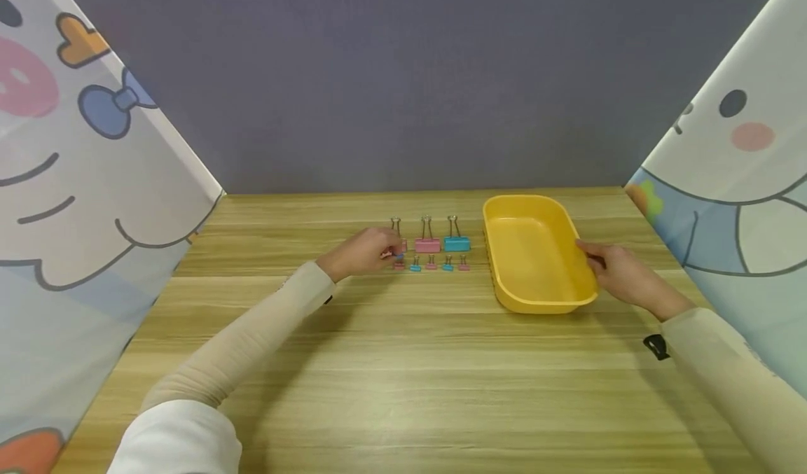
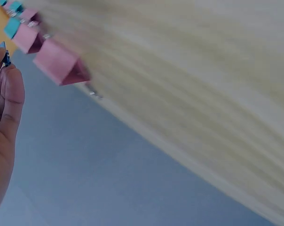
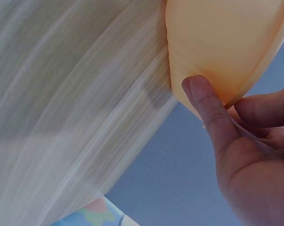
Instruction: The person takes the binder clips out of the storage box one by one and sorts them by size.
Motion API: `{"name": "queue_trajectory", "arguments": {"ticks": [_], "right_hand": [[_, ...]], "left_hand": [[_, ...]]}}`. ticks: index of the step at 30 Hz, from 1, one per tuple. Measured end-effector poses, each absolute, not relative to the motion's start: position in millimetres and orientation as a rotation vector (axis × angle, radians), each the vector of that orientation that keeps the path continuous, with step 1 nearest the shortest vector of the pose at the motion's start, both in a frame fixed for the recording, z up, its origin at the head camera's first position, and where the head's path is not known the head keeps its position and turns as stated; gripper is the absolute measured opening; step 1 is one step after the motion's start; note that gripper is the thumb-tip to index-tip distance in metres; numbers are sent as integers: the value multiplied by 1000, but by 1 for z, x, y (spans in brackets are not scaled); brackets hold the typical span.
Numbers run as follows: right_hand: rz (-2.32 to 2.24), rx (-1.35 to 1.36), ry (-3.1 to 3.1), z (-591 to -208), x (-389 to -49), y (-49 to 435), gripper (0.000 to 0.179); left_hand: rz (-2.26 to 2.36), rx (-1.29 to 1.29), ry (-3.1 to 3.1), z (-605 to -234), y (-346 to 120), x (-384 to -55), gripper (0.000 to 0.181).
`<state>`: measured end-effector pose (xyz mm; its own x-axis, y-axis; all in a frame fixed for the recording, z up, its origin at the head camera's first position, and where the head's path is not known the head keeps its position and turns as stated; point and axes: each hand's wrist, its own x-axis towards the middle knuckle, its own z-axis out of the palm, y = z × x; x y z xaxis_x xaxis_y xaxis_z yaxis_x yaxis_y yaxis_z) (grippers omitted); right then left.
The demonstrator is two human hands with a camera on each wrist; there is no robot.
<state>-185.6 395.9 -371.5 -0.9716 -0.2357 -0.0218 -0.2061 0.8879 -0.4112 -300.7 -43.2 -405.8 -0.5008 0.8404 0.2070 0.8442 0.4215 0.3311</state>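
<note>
Between the thumb and fingers of my left hand is a small blue binder clip, held just over the row of clips. Under and beside that hand, a front row of small pink and blue binder clips lies on the table. Behind them stand larger clips with their wire handles up: a pink binder clip, a blue binder clip, and another pink one partly hidden by my fingers. My right hand grips the right rim of a yellow plastic basket, thumb on one side of the wall and fingers on the other.
The wood-grain table ends at a grey back panel. Cartoon-printed panels slope up at both sides. The basket stands just right of the clips, and a small black piece shows beside the right sleeve.
</note>
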Motion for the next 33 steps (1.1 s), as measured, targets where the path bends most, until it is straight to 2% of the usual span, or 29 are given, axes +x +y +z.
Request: {"name": "queue_trajectory", "arguments": {"ticks": [6, 20, 33], "right_hand": [[-638, -351, 2989, -371, -185, 397, 41], [-632, -372, 2983, -369, -183, 398, 40], [-675, -405, 2941, -365, -190, 400, 39]], "left_hand": [[-581, -1560, -2703, -415, -54, -304, 15], [-540, -1509, -2918, -425, -66, -306, 9], [-433, -1482, -2897, -414, -70, -298, 3]]}}
